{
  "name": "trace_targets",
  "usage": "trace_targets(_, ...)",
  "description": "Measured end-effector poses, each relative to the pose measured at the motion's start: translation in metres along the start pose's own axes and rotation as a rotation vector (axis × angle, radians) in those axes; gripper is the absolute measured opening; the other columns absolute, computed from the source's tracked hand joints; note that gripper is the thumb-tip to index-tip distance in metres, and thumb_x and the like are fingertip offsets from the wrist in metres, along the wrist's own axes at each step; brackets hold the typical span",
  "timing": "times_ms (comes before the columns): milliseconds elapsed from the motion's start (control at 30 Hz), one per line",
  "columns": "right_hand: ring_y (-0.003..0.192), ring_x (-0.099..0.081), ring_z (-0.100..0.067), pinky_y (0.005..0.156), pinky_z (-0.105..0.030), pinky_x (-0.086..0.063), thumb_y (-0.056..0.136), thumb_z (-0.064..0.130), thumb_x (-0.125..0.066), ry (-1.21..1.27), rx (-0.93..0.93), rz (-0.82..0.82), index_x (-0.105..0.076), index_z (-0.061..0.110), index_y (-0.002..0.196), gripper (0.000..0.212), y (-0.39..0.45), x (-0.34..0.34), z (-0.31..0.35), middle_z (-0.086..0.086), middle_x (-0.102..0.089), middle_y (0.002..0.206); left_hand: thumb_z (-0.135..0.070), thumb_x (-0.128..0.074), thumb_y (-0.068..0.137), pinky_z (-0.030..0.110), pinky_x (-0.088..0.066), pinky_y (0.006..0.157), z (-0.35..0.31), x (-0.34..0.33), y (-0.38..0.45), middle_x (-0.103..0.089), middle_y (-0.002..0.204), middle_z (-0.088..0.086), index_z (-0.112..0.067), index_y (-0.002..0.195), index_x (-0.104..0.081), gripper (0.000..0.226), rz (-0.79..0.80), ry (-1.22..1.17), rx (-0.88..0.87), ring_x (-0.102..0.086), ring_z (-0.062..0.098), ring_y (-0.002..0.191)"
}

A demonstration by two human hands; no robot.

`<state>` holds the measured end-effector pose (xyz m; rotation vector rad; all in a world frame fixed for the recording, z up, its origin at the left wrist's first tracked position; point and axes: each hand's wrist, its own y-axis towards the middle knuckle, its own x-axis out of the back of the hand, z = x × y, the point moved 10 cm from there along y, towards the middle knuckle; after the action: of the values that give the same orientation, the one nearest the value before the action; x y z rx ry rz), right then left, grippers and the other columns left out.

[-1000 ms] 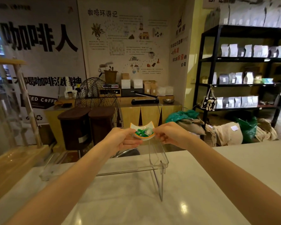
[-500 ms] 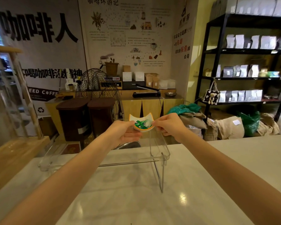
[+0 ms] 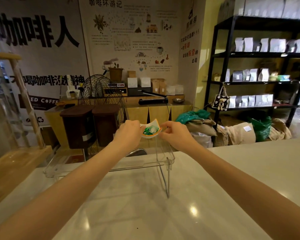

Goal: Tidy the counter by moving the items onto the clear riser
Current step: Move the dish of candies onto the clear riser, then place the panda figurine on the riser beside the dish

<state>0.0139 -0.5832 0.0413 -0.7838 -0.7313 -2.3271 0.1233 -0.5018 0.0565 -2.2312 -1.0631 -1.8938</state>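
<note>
Head view. We see both arms stretched forward over a pale, glossy counter (image 3: 145, 205), with the left hand (image 3: 128, 134) and the right hand (image 3: 176, 134) meeting at a small dish (image 3: 151, 129). The dish is white with an orange rim and a curved, upswept outline — its far corner rises to a point. Inside it lie a few small packets (image 3: 150, 130), green and pale; their print is too small to read. The left hand pinches the dish's left edge, fingers curled around it; the right hand pinches the right edge between thumb and bent fingers. The dish is tilted slightly, its far side higher.

The dish is held above the far right part of the clear riser (image 3: 164, 153), near its back edge; we cannot tell whether its underside touches the riser's top. The riser is a transparent shelf with a raised lip, standing on the counter on thin legs (image 3: 166, 184), and it runs leftward behind the left forearm to a rounded end (image 3: 50, 170).

Beyond the counter we see two dark brown bins (image 3: 92, 125), a wire fan guard (image 3: 100, 94), wall posters and a black shelf unit (image 3: 258, 70) of pale bags — all well apart from the hands.
</note>
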Motion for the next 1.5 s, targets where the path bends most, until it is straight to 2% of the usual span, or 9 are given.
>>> trace_targets(100,0.081,-0.054,-0.005,0.067,-0.013,-0.045,0.091,0.019,-0.051,-0.102,0.131,0.009,-0.047,0.014,0.132,0.042,-0.032,0.013,0.015,-0.003,-0.064,0.108,-0.037,-0.036,0.093,0.039,-0.047,0.075,-0.016,0.009,-0.01,-0.057,0.114,0.013,-0.009,0.118,-0.049,0.039,-0.042,0.108,-0.04,-0.055,0.028,0.102)
trace_targets(233,0.115,-0.052,-0.017,0.097,-0.032,-0.046,0.091,0.025,-0.05,-0.249,0.236,0.028,-0.044,0.019,0.134,0.044,-0.084,0.03,0.025,-0.002,-0.058,0.126,-0.04,-0.036,0.092,0.043,-0.042,0.094,-0.032,0.014,-0.026,-0.042,0.14,0.012,-0.013,0.136,-0.031,0.052,-0.042,0.161,-0.123,-0.037,0.028,0.127)
trace_targets(400,0.133,-0.031,-0.008,0.101,-0.017,-0.024,0.092,0.038,-0.044,-0.371,0.285,0.053,-0.029,0.028,0.141,0.052,-0.153,0.042,0.013,0.009,-0.041,0.145,-0.044,-0.033,0.091,0.047,-0.024,0.112,-0.046,0.009,-0.063,-0.019,0.154,0.01,-0.021,0.143,-0.015,0.059,-0.026,0.121,-0.191,-0.015,0.026,0.141)
trace_targets(633,0.131,-0.032,-0.005,0.109,-0.026,-0.03,0.091,0.044,-0.041,-0.341,0.196,0.192,-0.026,0.033,0.141,0.054,-0.239,0.039,-0.017,0.01,-0.039,0.145,-0.048,-0.03,0.09,0.037,-0.014,0.116,-0.068,-0.011,-0.153,-0.011,0.156,0.0,-0.027,0.143,-0.009,0.06,0.083,-0.017,-0.266,-0.008,0.018,0.143)
trace_targets(1000,0.131,-0.034,-0.006,0.108,-0.025,-0.03,0.09,0.045,-0.044,-0.324,0.115,0.389,-0.029,0.032,0.139,0.053,-0.33,0.015,-0.048,0.01,-0.039,0.145,-0.072,-0.018,0.069,0.019,-0.007,0.108,-0.101,-0.064,-0.3,-0.014,0.152,-0.019,-0.04,0.137,-0.025,0.075,0.511,-0.211,-0.46,-0.008,-0.006,0.133)
trace_targets(1133,0.122,-0.043,-0.008,0.102,-0.023,-0.034,0.087,0.041,-0.052,-0.291,0.135,0.36,-0.038,0.026,0.136,0.053,-0.338,0.014,-0.048,0.005,-0.048,0.138,-0.077,-0.017,0.062,0.018,-0.015,0.107,-0.105,-0.072,-0.322,-0.026,0.15,-0.012,-0.033,0.136,-0.032,0.087,0.529,-0.193,-0.495,-0.018,0.002,0.135)
trace_targets(1233,0.105,-0.047,-0.004,0.09,-0.009,-0.035,0.085,0.036,-0.058,-0.228,0.133,0.321,-0.043,0.021,0.132,0.051,-0.339,0.014,-0.048,0.004,-0.052,0.13,-0.078,-0.027,0.064,0.017,-0.023,0.104,-0.104,-0.073,-0.329,-0.038,0.141,-0.007,-0.029,0.133,-0.038,0.085,0.527,-0.202,-0.491,-0.029,0.006,0.129)
trace_targets(1367,0.087,-0.053,-0.007,0.072,-0.009,-0.043,0.085,0.026,-0.061,-0.103,0.068,0.249,-0.053,0.021,0.122,0.038,-0.334,0.016,-0.052,0.004,-0.058,0.117,-0.049,-0.044,0.083,0.017,-0.03,0.1,-0.101,-0.073,-0.327,-0.047,0.134,-0.003,-0.024,0.128,-0.047,0.052,0.473,-0.203,-0.493,-0.042,0.01,0.122)
trace_targets(1500,0.082,-0.057,-0.012,0.075,-0.018,-0.047,0.082,0.022,-0.064,0.01,-0.012,0.218,-0.06,0.022,0.113,0.032,-0.328,0.018,-0.059,0.005,-0.061,0.108,-0.029,-0.053,0.087,0.008,-0.028,0.092,-0.102,-0.071,-0.323,-0.051,0.133,0.001,-0.018,0.125,-0.053,0.039,0.466,-0.246,-0.493,-0.049,0.013,0.118)
